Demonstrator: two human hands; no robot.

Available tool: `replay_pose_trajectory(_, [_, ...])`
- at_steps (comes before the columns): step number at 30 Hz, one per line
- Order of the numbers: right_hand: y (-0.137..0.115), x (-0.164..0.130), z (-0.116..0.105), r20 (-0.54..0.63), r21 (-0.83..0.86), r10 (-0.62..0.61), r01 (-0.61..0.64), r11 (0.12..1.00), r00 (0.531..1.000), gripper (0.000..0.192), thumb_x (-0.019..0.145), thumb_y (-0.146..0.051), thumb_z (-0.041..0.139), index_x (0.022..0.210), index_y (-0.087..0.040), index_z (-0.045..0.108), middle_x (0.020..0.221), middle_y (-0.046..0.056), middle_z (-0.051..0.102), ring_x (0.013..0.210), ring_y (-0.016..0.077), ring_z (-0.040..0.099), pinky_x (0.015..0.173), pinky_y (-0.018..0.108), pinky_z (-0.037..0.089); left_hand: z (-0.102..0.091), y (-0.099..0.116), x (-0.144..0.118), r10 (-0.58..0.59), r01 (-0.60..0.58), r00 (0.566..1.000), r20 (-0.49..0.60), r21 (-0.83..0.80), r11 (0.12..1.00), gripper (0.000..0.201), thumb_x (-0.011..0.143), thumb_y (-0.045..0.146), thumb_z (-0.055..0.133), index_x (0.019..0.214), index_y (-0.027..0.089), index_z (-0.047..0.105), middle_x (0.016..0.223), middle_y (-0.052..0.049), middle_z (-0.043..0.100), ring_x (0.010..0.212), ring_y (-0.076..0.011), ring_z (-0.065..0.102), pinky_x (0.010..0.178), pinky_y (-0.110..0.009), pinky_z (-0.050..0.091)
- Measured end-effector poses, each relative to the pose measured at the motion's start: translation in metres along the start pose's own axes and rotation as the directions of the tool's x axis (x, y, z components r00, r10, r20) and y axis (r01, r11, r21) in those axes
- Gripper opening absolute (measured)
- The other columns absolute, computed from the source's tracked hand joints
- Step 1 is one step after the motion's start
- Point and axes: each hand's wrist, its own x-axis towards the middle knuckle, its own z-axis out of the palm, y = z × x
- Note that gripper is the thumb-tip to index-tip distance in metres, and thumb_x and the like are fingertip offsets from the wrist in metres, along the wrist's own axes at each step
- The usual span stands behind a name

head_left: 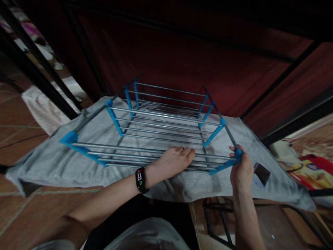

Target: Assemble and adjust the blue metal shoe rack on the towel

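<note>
A rack of grey metal tubes with blue plastic joints, like a shoe rack (166,115), lies on a table covered with a grey cloth (166,184). My left hand (178,158), with a black fitness band on its wrist, is curled over the near tubes, right of their middle. At the near right corner, my right hand (242,170) wraps round the blue joint and the end of the side tube. Its thumb and fingers lie on either side of the joint. Several blue end pieces carry rows of parallel tubes towards the back.
A phone (261,174) lies on the cloth just right of my right hand. Behind the table stands a dark red panel (166,59) with black bars. A striped cloth (47,107) hangs at the left. A red and yellow package (314,170) is at the right.
</note>
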Motion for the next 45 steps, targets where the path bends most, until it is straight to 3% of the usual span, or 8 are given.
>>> replay_pose_trajectory(5, [-0.003,-0.002,-0.001,0.005,0.008,0.038,-0.038,0.999,0.999,0.055,0.088,-0.053,0.042,0.124,-0.015,0.061,0.096,0.008,0.068,0.076,0.0162,0.057,0.068,0.031,0.042,-0.003,0.000,-0.001,0.000,0.000,1.000,0.001,0.002,1.000,0.036,0.092,0.009,0.038,0.127,0.014,0.046,0.103,-0.011,0.064,0.083,-0.0187,0.065,0.069,-0.031,0.049])
replay_pose_trajectory(9, [-0.002,-0.001,-0.001,-0.017,-0.053,-0.002,0.001,0.999,1.000,0.056,0.089,-0.054,0.040,0.124,-0.016,0.061,0.092,0.007,0.067,0.073,0.0166,0.056,0.068,0.031,0.042,-0.002,0.001,-0.001,-0.008,0.008,1.000,-0.009,-0.017,1.000,0.032,0.094,0.010,0.036,0.122,0.016,0.048,0.100,-0.008,0.064,0.080,-0.0184,0.064,0.065,-0.030,0.047])
replay_pose_trajectory(19, [-0.009,-0.009,0.002,-0.012,-0.118,-0.039,0.037,0.992,0.999,0.055,0.092,-0.055,0.036,0.126,-0.019,0.061,0.097,0.008,0.068,0.077,0.0166,0.056,0.070,0.031,0.042,-0.003,0.001,0.003,-0.044,0.047,0.998,0.050,-0.050,0.998,0.022,0.096,0.014,0.037,0.112,0.018,0.050,0.097,-0.008,0.063,0.077,-0.0179,0.064,0.062,-0.030,0.046])
replay_pose_trajectory(28, [-0.008,-0.006,0.005,-0.007,0.031,0.065,-0.064,0.997,0.998,0.058,0.090,-0.059,0.039,0.126,-0.019,0.061,0.107,0.008,0.071,0.088,0.0187,0.061,0.082,0.036,0.045,0.008,-0.004,0.010,-0.071,0.073,0.997,0.021,-0.099,0.992,0.022,0.099,0.028,0.036,0.109,0.021,0.055,0.095,-0.006,0.068,0.079,-0.0189,0.068,0.064,-0.029,0.046])
replay_pose_trajectory(33, [-0.008,-0.007,0.004,0.032,0.127,0.101,-0.104,0.986,0.994,0.058,0.089,-0.059,0.043,0.129,-0.020,0.058,0.113,0.009,0.070,0.095,0.0206,0.062,0.089,0.038,0.044,0.009,-0.003,0.011,-0.079,0.078,0.997,-0.005,-0.082,0.994,0.020,0.098,0.026,0.038,0.108,0.022,0.056,0.093,-0.005,0.069,0.076,-0.0207,0.068,0.060,-0.031,0.045])
replay_pose_trajectory(45, [-0.011,-0.012,0.003,0.025,-0.054,0.011,-0.009,0.999,1.000,0.064,0.090,-0.061,0.034,0.128,-0.016,0.057,0.088,0.004,0.065,0.084,0.0192,0.058,0.084,0.037,0.043,0.006,0.000,0.008,-0.080,0.078,0.997,-0.019,-0.088,0.993,0.018,0.098,0.023,0.040,0.107,0.021,0.055,0.091,-0.005,0.068,0.074,-0.0198,0.067,0.058,-0.030,0.044])
